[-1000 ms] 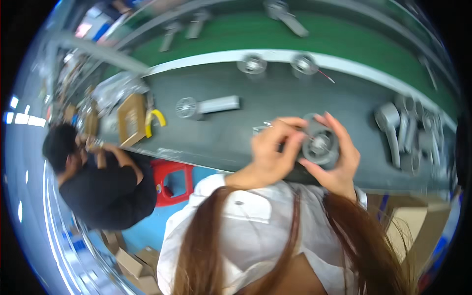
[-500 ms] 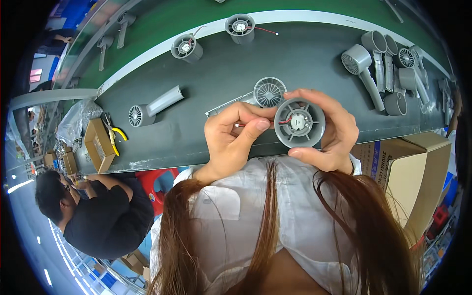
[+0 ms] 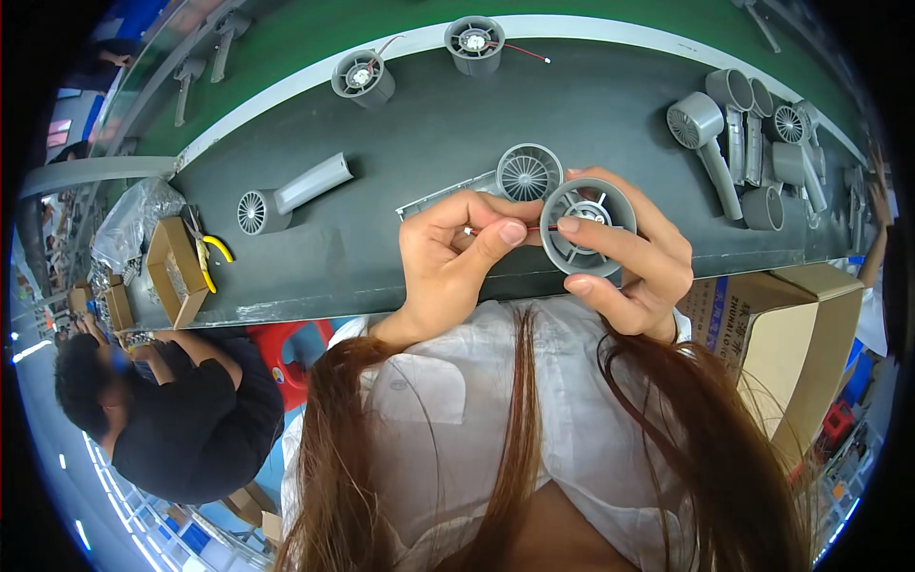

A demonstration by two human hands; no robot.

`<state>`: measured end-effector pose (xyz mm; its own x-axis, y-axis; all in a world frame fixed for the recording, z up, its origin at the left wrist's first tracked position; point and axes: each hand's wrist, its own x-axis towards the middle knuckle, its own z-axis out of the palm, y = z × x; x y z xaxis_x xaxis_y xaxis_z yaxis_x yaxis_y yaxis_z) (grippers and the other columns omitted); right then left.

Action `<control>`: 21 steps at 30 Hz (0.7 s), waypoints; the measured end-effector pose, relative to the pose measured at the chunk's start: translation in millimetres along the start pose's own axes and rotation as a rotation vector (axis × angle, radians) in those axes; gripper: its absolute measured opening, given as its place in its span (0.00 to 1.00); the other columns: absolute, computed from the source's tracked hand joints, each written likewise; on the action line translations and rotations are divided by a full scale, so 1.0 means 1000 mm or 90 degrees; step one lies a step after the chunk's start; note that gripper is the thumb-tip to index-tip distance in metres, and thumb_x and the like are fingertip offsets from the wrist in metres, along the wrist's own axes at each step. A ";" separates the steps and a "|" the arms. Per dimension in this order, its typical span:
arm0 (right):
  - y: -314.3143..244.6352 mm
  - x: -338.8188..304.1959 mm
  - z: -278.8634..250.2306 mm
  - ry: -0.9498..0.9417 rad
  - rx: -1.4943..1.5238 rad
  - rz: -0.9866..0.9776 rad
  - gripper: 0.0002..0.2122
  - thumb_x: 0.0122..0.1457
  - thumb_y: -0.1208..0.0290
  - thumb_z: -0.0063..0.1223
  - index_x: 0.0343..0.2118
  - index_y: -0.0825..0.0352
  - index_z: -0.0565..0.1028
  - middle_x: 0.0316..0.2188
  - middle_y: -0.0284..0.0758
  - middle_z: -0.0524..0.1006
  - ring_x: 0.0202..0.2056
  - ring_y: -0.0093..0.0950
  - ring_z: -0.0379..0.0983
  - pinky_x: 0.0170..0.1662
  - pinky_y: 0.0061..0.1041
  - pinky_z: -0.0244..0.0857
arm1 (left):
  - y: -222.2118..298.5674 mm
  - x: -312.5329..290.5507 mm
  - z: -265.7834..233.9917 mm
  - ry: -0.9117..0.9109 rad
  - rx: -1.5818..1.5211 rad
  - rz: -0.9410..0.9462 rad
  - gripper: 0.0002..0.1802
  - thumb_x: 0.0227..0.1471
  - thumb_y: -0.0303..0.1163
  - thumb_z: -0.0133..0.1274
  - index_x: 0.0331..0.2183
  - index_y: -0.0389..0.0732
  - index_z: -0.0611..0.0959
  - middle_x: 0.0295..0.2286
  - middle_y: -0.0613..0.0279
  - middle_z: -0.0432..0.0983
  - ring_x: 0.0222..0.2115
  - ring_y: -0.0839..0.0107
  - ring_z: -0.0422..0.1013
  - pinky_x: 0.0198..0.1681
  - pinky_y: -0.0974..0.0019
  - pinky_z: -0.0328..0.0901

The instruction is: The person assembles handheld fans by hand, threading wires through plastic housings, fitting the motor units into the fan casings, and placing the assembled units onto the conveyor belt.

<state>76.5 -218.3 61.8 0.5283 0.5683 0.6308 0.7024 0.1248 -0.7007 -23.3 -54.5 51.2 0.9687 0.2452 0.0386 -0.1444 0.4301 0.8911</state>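
Since a moment ago, my right hand (image 3: 653,272) has brought its forefinger across the round grey plastic housing (image 3: 574,254) between my hands, others clasping it — left hand (image 3: 442,262) pinching the thin red wire (image 3: 535,230). The small pale motor (image 3: 593,211), partly hidden, seems seated; wire still sticks out.

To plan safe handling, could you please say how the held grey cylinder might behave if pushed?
Laid sideways, the grey cylinder would probably roll, being round. Its thin inner spokes may be fragile. The slender red wire would likely flop.
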 end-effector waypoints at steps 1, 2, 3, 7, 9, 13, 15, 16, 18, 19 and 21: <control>-0.001 -0.002 -0.001 0.000 0.021 0.013 0.17 0.36 0.72 0.63 0.33 0.71 0.80 0.39 0.56 0.74 0.36 0.42 0.76 0.38 0.30 0.71 | -0.001 -0.001 0.001 0.000 -0.005 0.001 0.05 0.54 0.20 0.50 0.27 0.29 0.75 0.37 0.43 0.76 0.36 0.65 0.76 0.41 0.67 0.72; -0.001 -0.002 -0.002 0.000 0.042 0.024 0.17 0.36 0.73 0.63 0.33 0.72 0.80 0.39 0.57 0.73 0.37 0.43 0.76 0.39 0.31 0.71 | 0.000 -0.001 0.002 0.006 -0.013 -0.014 0.05 0.54 0.20 0.50 0.27 0.29 0.75 0.37 0.43 0.76 0.35 0.65 0.76 0.41 0.66 0.72; -0.002 -0.003 -0.003 -0.004 0.039 0.023 0.17 0.36 0.73 0.63 0.33 0.72 0.80 0.39 0.57 0.73 0.37 0.43 0.76 0.39 0.31 0.71 | 0.000 -0.001 0.003 0.011 -0.023 -0.029 0.05 0.54 0.20 0.50 0.27 0.29 0.75 0.37 0.43 0.76 0.35 0.65 0.76 0.41 0.66 0.72; 0.001 -0.009 -0.003 -0.022 0.096 0.034 0.16 0.38 0.75 0.63 0.34 0.73 0.79 0.39 0.59 0.73 0.39 0.43 0.76 0.41 0.32 0.70 | -0.006 -0.002 -0.002 0.014 -0.028 -0.037 0.05 0.53 0.20 0.51 0.26 0.29 0.75 0.36 0.44 0.76 0.35 0.64 0.76 0.41 0.65 0.72; 0.002 -0.009 -0.003 -0.021 0.096 0.043 0.16 0.39 0.76 0.63 0.34 0.74 0.79 0.39 0.59 0.73 0.40 0.43 0.75 0.42 0.32 0.70 | -0.008 0.001 -0.002 0.013 -0.046 -0.042 0.05 0.53 0.20 0.51 0.27 0.28 0.76 0.36 0.44 0.76 0.35 0.64 0.76 0.41 0.64 0.72; 0.008 -0.010 -0.010 -0.020 0.141 0.086 0.15 0.42 0.74 0.61 0.36 0.75 0.78 0.41 0.60 0.72 0.42 0.46 0.73 0.46 0.37 0.67 | -0.010 0.008 -0.001 -0.004 -0.084 -0.052 0.05 0.53 0.21 0.51 0.27 0.28 0.76 0.36 0.43 0.76 0.35 0.64 0.76 0.41 0.64 0.72; 0.001 -0.007 -0.017 -0.037 0.113 0.110 0.15 0.45 0.72 0.60 0.35 0.76 0.77 0.42 0.62 0.71 0.43 0.48 0.72 0.47 0.38 0.66 | -0.007 0.010 0.000 0.012 -0.061 -0.084 0.05 0.53 0.21 0.51 0.28 0.28 0.76 0.36 0.43 0.76 0.34 0.63 0.76 0.40 0.63 0.72; -0.003 -0.004 -0.014 -0.041 0.104 0.125 0.15 0.44 0.72 0.61 0.34 0.76 0.78 0.42 0.61 0.71 0.42 0.46 0.73 0.47 0.36 0.66 | 0.001 0.005 0.001 0.039 -0.024 -0.074 0.05 0.53 0.22 0.52 0.28 0.28 0.76 0.36 0.42 0.77 0.34 0.63 0.76 0.41 0.64 0.71; -0.013 -0.001 -0.016 -0.033 0.042 0.156 0.15 0.43 0.72 0.65 0.35 0.72 0.79 0.43 0.56 0.73 0.43 0.43 0.74 0.46 0.34 0.67 | 0.001 0.003 -0.002 0.040 0.069 -0.016 0.05 0.53 0.22 0.52 0.28 0.29 0.77 0.34 0.43 0.78 0.34 0.64 0.76 0.40 0.64 0.71; -0.002 -0.003 -0.005 -0.046 0.066 0.155 0.15 0.43 0.72 0.65 0.35 0.69 0.79 0.44 0.54 0.73 0.45 0.42 0.73 0.46 0.33 0.67 | -0.001 -0.001 -0.013 0.079 0.131 -0.012 0.05 0.52 0.22 0.52 0.26 0.29 0.76 0.33 0.44 0.78 0.35 0.64 0.75 0.41 0.63 0.70; -0.006 -0.002 -0.004 -0.033 0.096 0.166 0.13 0.46 0.75 0.63 0.37 0.68 0.79 0.53 0.55 0.66 0.48 0.44 0.71 0.48 0.32 0.65 | -0.005 0.001 -0.018 0.082 0.130 0.024 0.03 0.52 0.19 0.51 0.27 0.29 0.75 0.35 0.42 0.77 0.37 0.63 0.74 0.43 0.63 0.70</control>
<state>73.2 -223.8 66.6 0.6537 0.6378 0.4073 0.4650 0.0861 -0.8811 -25.5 -40.7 38.1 0.9280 0.3715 0.0269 -0.1230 0.2375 0.9636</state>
